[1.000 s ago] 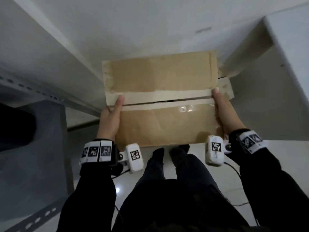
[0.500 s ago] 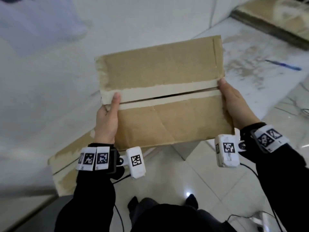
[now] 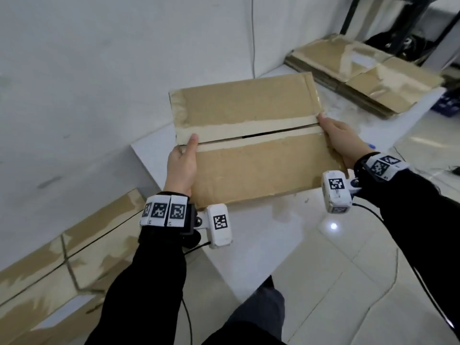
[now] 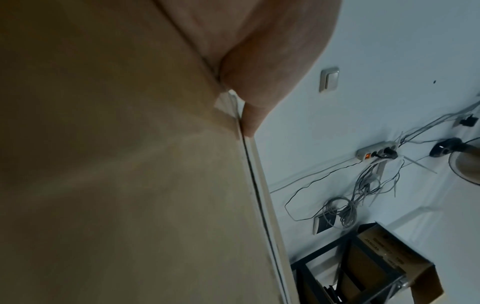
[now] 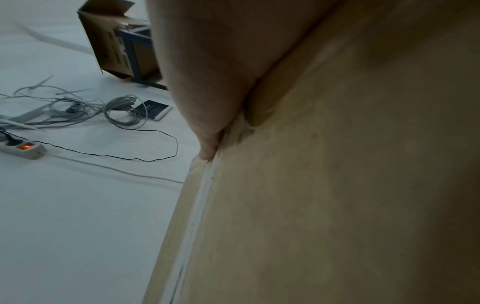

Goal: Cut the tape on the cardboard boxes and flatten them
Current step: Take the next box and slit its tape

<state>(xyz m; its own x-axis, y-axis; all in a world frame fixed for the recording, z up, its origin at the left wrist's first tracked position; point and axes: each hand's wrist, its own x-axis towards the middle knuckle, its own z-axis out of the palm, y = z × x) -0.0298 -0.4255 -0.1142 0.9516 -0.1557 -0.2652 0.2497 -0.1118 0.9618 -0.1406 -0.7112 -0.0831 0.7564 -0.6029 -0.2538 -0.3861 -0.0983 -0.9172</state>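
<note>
I hold a flat brown cardboard box [image 3: 249, 155] in the air by its two short sides. A slit runs along its middle seam between two pale tape strips [image 3: 249, 125]. My left hand [image 3: 183, 163] grips the left edge with the thumb on top by the seam. At the right edge, my right hand [image 3: 341, 138] grips in the same way. The left wrist view shows the cardboard [image 4: 116, 164] and my thumb [image 4: 259, 61] close up. The right wrist view shows the same for the box [image 5: 337, 185] and my right thumb [image 5: 207, 72]. The fingers underneath are hidden.
A stack of flattened boxes [image 3: 361, 73] lies on the white platform [image 3: 154, 155] at the upper right. Another flattened box [image 3: 62, 257] leans low at the left. A power strip [image 4: 376, 153], tangled cables [image 4: 340, 209] and an open carton on a black rack [image 4: 394, 259] sit by the wall.
My view swung away from the grey shelving to the floor and white platform. Both hands kept their hold and carried the box that way; the stack of flattened boxes came into view.
</note>
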